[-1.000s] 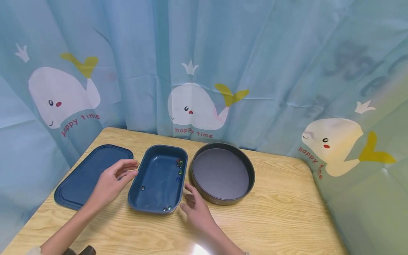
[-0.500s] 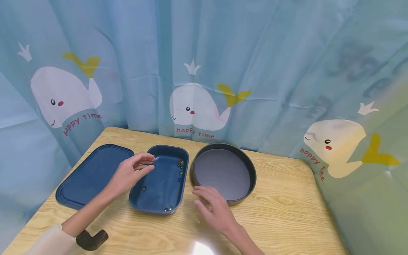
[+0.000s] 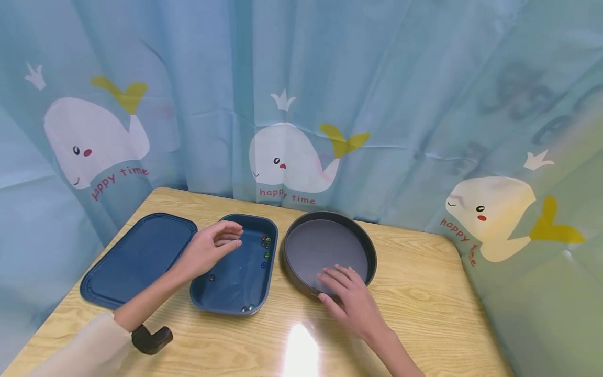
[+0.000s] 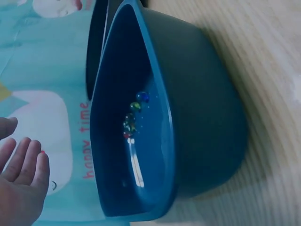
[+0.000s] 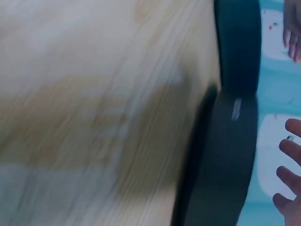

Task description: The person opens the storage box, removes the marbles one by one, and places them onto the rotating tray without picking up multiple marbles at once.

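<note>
My left hand (image 3: 209, 248) hovers over the left side of a deep blue rectangular box (image 3: 233, 293), fingers loosely extended and holding nothing visible. Several glass marbles (image 3: 266, 242) lie in that box, mostly along its right wall, with a few near the front and left. The left wrist view shows the marbles (image 4: 135, 107) on the box floor and my left fingers (image 4: 29, 162) apart from the wall. My right hand (image 3: 353, 301) is spread above the near rim of a round dark grey pan (image 3: 325, 246); whether it touches the rim cannot be told.
A flat blue lid (image 3: 136, 256) lies on the wooden table (image 3: 414, 293) left of the box, partly behind my left arm. A dark curved piece (image 3: 152, 340) shows beside the left sleeve. Blue curtains (image 3: 395, 104) with whale prints stand behind the table edge.
My left hand has moved right, from beside the box's left rim to over the box. My right hand has moved right, from between box and pan to over the pan's near rim.
</note>
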`<action>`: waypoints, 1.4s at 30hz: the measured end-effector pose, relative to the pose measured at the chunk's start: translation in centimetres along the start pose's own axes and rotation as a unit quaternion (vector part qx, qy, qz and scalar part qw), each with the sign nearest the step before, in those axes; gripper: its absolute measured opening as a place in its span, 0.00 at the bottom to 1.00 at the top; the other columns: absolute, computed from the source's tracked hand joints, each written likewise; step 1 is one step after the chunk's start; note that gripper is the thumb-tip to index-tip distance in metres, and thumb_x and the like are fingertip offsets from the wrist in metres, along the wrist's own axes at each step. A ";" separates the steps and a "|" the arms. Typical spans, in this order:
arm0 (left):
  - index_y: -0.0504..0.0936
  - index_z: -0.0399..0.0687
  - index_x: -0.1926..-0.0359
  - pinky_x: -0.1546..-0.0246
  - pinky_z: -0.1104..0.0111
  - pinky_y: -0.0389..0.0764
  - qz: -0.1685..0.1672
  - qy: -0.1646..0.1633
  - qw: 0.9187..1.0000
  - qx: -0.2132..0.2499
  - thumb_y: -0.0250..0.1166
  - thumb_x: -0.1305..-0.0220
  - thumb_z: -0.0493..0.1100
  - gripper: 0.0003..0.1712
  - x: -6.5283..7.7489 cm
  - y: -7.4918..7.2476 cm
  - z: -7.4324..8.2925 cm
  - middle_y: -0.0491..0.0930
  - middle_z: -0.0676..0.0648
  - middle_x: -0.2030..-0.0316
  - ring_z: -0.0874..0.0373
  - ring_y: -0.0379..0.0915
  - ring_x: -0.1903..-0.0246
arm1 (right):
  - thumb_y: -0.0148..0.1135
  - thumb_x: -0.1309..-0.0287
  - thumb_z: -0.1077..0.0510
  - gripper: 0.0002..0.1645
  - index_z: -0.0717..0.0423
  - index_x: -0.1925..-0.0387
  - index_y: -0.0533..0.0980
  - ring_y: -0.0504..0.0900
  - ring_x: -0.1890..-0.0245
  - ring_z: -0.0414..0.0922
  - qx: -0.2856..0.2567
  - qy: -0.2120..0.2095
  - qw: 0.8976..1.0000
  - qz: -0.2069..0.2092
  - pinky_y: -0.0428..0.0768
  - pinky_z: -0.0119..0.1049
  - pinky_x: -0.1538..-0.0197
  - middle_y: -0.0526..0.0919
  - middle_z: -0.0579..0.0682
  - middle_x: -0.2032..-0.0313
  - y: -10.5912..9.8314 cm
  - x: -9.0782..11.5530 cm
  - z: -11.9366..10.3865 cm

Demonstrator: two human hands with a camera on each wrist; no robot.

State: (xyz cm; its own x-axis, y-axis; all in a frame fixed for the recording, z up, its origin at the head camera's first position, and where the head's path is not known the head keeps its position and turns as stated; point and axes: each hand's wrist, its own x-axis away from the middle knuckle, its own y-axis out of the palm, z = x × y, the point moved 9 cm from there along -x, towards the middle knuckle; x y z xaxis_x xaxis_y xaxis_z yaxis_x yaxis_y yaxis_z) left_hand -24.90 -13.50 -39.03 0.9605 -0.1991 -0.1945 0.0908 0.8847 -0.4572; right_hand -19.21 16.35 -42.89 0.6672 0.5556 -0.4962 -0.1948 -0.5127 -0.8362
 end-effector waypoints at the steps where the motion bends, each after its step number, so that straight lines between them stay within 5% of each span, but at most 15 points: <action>1: 0.78 0.36 0.43 0.49 0.60 0.79 -0.002 0.001 1.000 -0.002 0.64 0.30 0.38 0.18 -0.2 0.2 0.0 0.80 0.38 0.48 0.45 0.79 0.48 | 0.57 0.30 0.43 0.23 0.51 0.43 0.82 0.74 0.39 0.58 0.005 0.001 1.000 -0.003 0.68 0.63 0.39 0.81 0.52 0.42 -0.1 0.3 0.5; 22: 0.77 0.36 0.42 0.49 0.55 0.79 -0.050 -0.015 0.999 0.002 0.64 0.31 0.37 0.19 -3.5 3.3 -0.5 0.79 0.35 0.46 0.43 0.77 0.46 | 0.62 0.34 0.43 0.24 0.55 0.48 0.84 0.76 0.40 0.58 0.068 0.013 0.994 -0.084 0.64 0.60 0.35 0.83 0.52 0.46 -0.3 4.7 8.5; 42: 0.77 0.32 0.42 0.48 0.52 0.78 -0.042 -0.067 0.997 -0.003 0.62 0.29 0.36 0.18 -6.4 4.5 -3.6 0.80 0.36 0.47 0.43 0.78 0.47 | 0.60 0.32 0.44 0.21 0.53 0.49 0.84 0.75 0.39 0.58 0.059 -0.011 0.994 -0.096 0.60 0.60 0.33 0.84 0.51 0.48 0.8 4.1 8.4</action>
State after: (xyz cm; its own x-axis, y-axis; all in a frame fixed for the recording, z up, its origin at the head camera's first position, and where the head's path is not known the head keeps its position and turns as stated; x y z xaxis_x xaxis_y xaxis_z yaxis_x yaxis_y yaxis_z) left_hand -31.57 -9.77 -42.95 0.9762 -0.2136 -0.0377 0.1710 0.8648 -0.4720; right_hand -22.71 23.71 -47.55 0.6844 0.6504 -0.3294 -0.1494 -0.3172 -0.9365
